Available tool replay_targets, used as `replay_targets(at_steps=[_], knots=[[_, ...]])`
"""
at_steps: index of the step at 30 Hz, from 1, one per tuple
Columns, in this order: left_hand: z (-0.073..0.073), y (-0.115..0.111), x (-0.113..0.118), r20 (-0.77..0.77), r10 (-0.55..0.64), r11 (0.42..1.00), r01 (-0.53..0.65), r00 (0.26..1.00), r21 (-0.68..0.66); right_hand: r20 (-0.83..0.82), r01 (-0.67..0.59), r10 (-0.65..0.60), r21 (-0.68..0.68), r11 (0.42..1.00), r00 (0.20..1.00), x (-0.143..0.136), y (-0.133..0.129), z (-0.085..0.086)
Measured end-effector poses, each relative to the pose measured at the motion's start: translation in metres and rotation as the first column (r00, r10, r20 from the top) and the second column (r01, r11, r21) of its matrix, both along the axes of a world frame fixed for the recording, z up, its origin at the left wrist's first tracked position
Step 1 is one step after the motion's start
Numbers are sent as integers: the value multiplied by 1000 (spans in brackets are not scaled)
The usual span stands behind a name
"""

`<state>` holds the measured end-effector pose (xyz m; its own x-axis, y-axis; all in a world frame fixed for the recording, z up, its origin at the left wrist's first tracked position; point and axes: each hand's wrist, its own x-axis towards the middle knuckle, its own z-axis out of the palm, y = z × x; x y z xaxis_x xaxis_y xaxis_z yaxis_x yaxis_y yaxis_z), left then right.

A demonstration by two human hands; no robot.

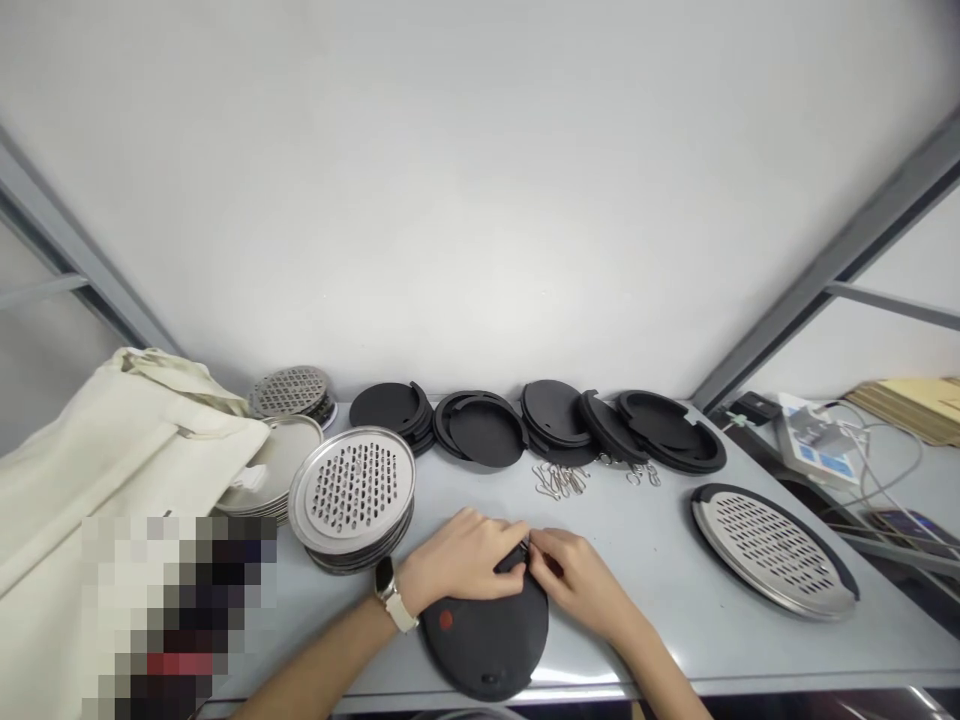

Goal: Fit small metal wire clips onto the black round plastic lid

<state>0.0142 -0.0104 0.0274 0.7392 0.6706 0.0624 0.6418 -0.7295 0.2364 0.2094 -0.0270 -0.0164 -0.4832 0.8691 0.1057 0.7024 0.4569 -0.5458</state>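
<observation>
A round black disc [487, 640] with a small red dot lies at the front edge of the grey table. My left hand [469, 555], with a watch on its wrist, rests over the disc's upper part, thumb and fingers closed around its rim. Beside it, my right hand [566, 575] pinches at the same rim, fingertips close to the left ones. A small dark part shows between the two hands; its shape is partly hidden. Behind them lies a group of small metal hooks [559, 480].
Perforated metal discs [352, 492] are stacked left, beside a cream cloth bag [112, 450]. Black round covers [487, 430] line the wall. A perforated disc with black rim [776, 550] lies right. Cables and a white box [814, 440] are at far right.
</observation>
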Motion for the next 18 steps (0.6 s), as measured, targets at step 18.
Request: replay_targets(at_steps=[18], knots=[[-6, 6, 7, 0, 13, 998, -13, 1000, -56, -21, -29, 28, -56, 998, 999, 4, -1, 3]])
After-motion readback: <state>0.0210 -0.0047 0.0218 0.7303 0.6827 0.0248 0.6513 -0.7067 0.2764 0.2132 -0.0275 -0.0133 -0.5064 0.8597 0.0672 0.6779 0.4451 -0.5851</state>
